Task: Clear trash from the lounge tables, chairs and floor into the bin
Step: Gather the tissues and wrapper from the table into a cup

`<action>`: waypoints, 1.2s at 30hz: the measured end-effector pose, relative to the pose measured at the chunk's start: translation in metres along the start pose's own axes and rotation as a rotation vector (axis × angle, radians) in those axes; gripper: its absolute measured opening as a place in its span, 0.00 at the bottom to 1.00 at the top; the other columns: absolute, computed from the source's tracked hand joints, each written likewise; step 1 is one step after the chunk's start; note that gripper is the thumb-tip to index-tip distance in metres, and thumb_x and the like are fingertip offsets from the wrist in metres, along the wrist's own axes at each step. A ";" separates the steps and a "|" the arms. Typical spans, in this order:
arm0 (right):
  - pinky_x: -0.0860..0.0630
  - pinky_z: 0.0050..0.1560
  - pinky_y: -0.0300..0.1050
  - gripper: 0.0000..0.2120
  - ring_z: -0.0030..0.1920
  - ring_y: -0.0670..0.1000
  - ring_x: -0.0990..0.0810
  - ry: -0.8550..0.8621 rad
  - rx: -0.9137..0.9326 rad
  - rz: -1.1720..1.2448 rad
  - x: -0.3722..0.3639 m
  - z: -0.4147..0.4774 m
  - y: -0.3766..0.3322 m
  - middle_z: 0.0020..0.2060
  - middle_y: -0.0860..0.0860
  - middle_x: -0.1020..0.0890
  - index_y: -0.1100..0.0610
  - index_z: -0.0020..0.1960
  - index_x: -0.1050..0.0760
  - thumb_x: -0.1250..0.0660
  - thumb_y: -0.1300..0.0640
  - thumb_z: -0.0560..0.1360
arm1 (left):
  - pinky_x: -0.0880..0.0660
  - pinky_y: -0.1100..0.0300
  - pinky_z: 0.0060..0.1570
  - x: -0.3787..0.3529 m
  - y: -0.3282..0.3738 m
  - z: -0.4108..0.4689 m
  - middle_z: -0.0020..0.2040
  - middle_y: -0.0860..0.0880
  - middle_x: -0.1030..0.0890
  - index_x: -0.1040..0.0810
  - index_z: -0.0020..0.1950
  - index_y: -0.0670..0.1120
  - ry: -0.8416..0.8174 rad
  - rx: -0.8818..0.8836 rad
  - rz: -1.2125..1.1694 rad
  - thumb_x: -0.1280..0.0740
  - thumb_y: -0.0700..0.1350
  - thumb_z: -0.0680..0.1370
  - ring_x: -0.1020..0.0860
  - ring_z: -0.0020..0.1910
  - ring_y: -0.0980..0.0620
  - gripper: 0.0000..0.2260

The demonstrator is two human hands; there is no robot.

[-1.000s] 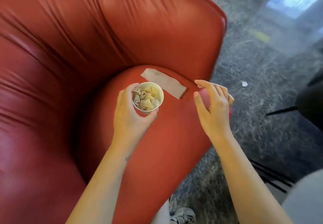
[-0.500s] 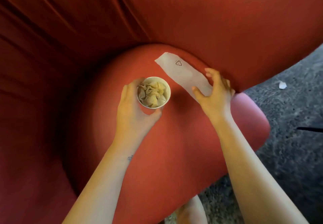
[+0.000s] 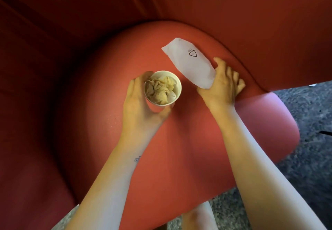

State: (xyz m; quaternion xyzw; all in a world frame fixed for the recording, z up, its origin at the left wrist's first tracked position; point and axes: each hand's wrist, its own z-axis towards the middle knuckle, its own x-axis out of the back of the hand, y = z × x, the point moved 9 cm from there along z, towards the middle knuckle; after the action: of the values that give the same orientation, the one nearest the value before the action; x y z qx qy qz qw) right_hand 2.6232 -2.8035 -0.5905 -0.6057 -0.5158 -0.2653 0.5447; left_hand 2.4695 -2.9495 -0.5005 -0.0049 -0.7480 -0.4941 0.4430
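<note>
Pinch the near end of the flat white paper sleeve [image 3: 189, 64] firmly and peel it off the red armchair seat [image 3: 161, 149], not dragging it. Right hand [image 3: 221, 86]: grip closed on that end, rest of sleeve lying on the cushion. Left hand [image 3: 142, 104]: grip wrapped round a paper cup [image 3: 162, 88], upright, stuffed with crumpled brown napkins [image 3: 159, 89]. Bin not in view.

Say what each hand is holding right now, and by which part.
The left hand grips the paper cup, stuffed with crumpled paper, around its side wall. The right hand pinches the near end of the white paper sleeve on the red chair seat.
</note>
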 end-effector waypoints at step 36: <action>0.38 0.69 0.58 0.05 0.72 0.41 0.43 -0.070 0.258 0.776 0.315 -0.220 -0.027 0.71 0.39 0.36 0.47 0.41 0.17 0.26 0.53 0.64 | 0.34 0.73 0.55 0.096 0.276 -0.120 0.56 0.53 0.24 0.27 0.62 0.45 -0.484 -0.689 -0.125 0.24 0.46 0.63 0.27 0.54 0.63 0.28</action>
State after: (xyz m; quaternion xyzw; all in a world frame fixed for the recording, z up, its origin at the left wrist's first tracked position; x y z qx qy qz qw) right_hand 2.7544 -2.9061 -0.2435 -0.6906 -0.2964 0.0473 0.6580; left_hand 2.6129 -2.9391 -0.2196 -0.2232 -0.6205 -0.7257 0.1963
